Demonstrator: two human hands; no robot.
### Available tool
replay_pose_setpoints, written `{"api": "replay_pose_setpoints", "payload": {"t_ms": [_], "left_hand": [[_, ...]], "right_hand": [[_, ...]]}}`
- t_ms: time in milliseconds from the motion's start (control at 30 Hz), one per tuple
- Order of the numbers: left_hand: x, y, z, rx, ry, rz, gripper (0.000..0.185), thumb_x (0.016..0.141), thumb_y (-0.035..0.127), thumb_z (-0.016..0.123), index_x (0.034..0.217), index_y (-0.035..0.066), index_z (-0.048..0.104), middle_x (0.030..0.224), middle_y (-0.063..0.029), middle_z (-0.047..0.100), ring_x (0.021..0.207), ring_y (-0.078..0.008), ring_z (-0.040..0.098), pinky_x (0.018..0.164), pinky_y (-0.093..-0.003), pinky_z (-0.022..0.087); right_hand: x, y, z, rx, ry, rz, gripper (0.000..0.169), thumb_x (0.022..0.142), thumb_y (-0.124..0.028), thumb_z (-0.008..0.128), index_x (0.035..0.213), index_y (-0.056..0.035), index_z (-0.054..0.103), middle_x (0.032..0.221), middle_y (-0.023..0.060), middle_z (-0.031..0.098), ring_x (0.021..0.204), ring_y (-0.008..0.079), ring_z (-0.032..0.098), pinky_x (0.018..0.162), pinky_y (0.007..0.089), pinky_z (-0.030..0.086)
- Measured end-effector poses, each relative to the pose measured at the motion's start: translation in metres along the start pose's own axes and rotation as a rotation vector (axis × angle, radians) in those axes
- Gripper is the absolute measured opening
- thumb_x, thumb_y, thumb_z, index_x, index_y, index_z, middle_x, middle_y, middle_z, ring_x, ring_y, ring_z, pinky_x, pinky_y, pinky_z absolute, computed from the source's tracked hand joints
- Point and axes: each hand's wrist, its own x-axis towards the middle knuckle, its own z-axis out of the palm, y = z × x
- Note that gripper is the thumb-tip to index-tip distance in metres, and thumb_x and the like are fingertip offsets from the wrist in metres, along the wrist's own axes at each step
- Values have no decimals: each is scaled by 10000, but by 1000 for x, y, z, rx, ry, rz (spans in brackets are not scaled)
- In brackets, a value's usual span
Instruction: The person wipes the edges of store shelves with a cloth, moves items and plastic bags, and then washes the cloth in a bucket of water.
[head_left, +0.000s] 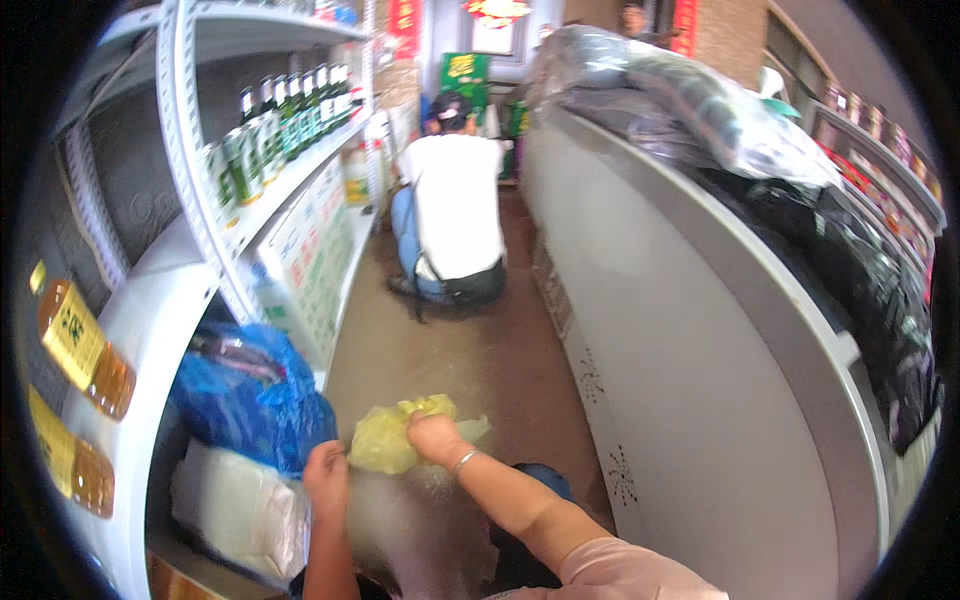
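Observation:
A crumpled yellow plastic bag (386, 439) is low in the middle of the view, above the floor. My right hand (435, 436), with a bracelet at its wrist, is closed on the bag's gathered top. At the bag's left edge is my left hand (327, 469), its fingers bent; whether they pinch the bag is unclear. Just left of that hand, a blue plastic bag (247, 397) with dark items inside rests on the lower shelf. Beneath it lies a white wrapped package (236, 506).
A metal shelf (296, 169) with green bottles (244, 165) runs along the left. Amber bottles (79, 345) stand nearer. A person in white (457, 202) crouches ahead in the aisle. A long chest freezer (675, 300) bounds the right, with plastic-wrapped goods (697, 105) on top.

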Motion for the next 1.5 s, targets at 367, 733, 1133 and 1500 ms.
{"api": "replay_pose_setpoints", "payload": {"t_ms": [367,733,1133,1500], "left_hand": [[-27,-27,-1,-31,-221,151,768,718,154,645,1348,112,209,1353,-178,234,1234,-312,267,1002,-401,255],[-44,-8,-5,-1111,-419,-416,433,755,99,628,1154,39,471,1065,-73,559,912,-189,570,763,-313,487],[-13,-19,-18,125,345,341,490,635,119,699,1077,33,503,1016,-149,531,937,-327,522,799,-380,434],[-36,-8,19,-538,-28,98,523,673,156,711,1114,21,465,1092,-113,524,984,-217,515,833,-325,411]], "right_hand": [[-34,-70,-59,654,478,44,451,682,31,458,1099,-111,556,995,171,581,884,304,579,745,336,467],[-45,-81,-71,2008,-240,55,336,815,-68,481,1147,-25,515,1045,49,573,941,131,540,804,256,435],[-64,-60,-49,1185,-176,279,494,844,-291,537,1228,-4,420,823,88,616,897,128,536,756,255,437],[-56,-81,-53,1916,-284,426,489,871,-383,470,1188,-15,415,1049,88,536,886,156,543,724,297,478]]}}
